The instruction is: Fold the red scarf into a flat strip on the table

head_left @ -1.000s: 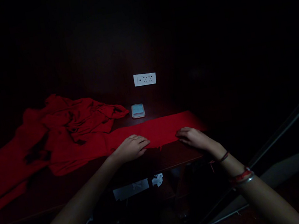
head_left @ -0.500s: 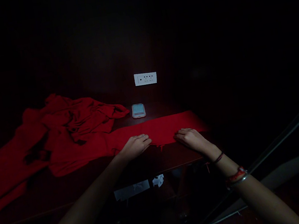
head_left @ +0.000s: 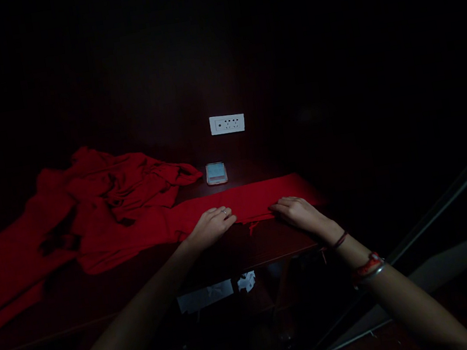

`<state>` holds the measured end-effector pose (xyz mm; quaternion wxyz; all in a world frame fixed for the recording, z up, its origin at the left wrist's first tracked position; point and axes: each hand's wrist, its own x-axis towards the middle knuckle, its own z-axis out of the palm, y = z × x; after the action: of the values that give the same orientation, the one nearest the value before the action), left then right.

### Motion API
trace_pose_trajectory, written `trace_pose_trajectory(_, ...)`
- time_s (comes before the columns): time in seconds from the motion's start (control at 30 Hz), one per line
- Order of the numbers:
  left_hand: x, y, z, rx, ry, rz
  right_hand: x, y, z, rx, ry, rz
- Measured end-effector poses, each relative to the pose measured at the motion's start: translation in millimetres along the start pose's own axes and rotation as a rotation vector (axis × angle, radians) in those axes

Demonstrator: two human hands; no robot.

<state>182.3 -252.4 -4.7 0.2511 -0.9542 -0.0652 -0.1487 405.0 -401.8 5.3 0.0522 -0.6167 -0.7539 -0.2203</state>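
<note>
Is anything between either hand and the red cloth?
Nothing visible: the left hand and right hand both touch the near edge of the red cloth. The small screened device lies beyond its far edge, out of the way.

- On my feed I see a dark reddish-brown tabletop (head_left: 279, 240), dimly lit.
- I make out red cloth (head_left: 255, 198) on it, heaped at left, flat toward the right.
- Just behind the flat stretch, I see a small pale-screened device (head_left: 216, 172).
</note>
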Motion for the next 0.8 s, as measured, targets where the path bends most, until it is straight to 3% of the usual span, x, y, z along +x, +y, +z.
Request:
trace_pose_trajectory(0.1,0.1,-1.2,-1.6,-0.014,0.016,0.016,-5.7,0.1,-1.1,0.064,0.071,0.031)
trace_pose_trajectory(0.27,-0.8,-1.1,-1.9,-0.107,-0.010,0.124,-19.1,-3.6,6.6,0.150,0.054,-0.003)
trace_pose_trajectory(0.5,0.7,1.2,-1.0,-0.152,0.004,0.058,-21.2,-4.8,5.9,0.219,0.062,-0.018)
trace_pose_trajectory(0.8,6.3,-5.8,-3.4,-0.148,0.152,-0.071,-2.5,-9.0,4.5,-0.015,0.057,-0.037)
